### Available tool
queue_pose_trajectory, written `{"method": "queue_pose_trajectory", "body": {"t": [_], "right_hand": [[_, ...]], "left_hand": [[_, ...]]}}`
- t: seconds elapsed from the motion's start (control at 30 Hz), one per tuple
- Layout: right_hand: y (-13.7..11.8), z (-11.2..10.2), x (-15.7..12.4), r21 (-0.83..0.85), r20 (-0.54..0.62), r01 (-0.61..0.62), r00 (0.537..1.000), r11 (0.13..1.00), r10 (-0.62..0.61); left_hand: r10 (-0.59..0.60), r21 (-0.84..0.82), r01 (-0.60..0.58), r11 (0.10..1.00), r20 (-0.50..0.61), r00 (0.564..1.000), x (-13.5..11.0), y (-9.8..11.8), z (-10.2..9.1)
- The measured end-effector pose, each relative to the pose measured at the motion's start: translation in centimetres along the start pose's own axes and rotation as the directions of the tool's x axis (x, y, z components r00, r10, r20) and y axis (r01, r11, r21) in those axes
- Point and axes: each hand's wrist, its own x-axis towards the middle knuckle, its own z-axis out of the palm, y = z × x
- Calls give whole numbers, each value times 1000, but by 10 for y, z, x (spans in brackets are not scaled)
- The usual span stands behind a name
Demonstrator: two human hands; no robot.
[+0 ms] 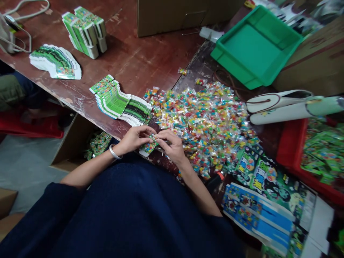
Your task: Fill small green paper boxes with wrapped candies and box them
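Note:
My left hand [133, 139], with a silver bangle on the wrist, and my right hand [172, 145] meet at the table's near edge. Both pinch a small green printed box [148, 147] between their fingertips. A small candy packet seems to sit at the box's top, under my right fingers. Just right of my hands spreads a big heap of small clear packets of coloured candy [206, 122]. Just behind my hands lies a fanned stack of flat green box blanks [120, 104].
A green plastic tray [255, 46] sits far right, a cardboard box [174, 14] behind. More green blanks [55, 61] and folded boxes [86, 30] lie far left. A red bin [288, 157] of green boxes stands right, printed cartons [268, 200] below, an open carton [75, 143] under the table.

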Motion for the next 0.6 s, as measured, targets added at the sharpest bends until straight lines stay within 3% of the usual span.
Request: {"method": "queue_pose_trajectory", "body": {"t": [0.1,0.23,0.27,0.33,0.43,0.6], "right_hand": [[5,-13,-3,-79,12,-12,1000,997,13],[18,-41,5,-381,-222,-87,975,921,0],[21,-46,8,-470,-214,-81,977,879,-24],[27,-49,15,-604,-73,1,996,797,-57],[34,-42,24,-688,93,116,993,716,-72],[39,-26,34,-775,71,52,997,630,4]], "left_hand": [[2,8,-1,1000,-50,999,2,1,-3],[42,98,-26,995,-168,985,6,-4,-13],[45,129,-22,991,-176,983,6,-7,-14],[21,138,1,990,-157,987,6,-12,-16],[-70,13,71,997,-83,994,5,-18,-16],[-143,-67,150,986,94,985,2,-14,-18]]}}
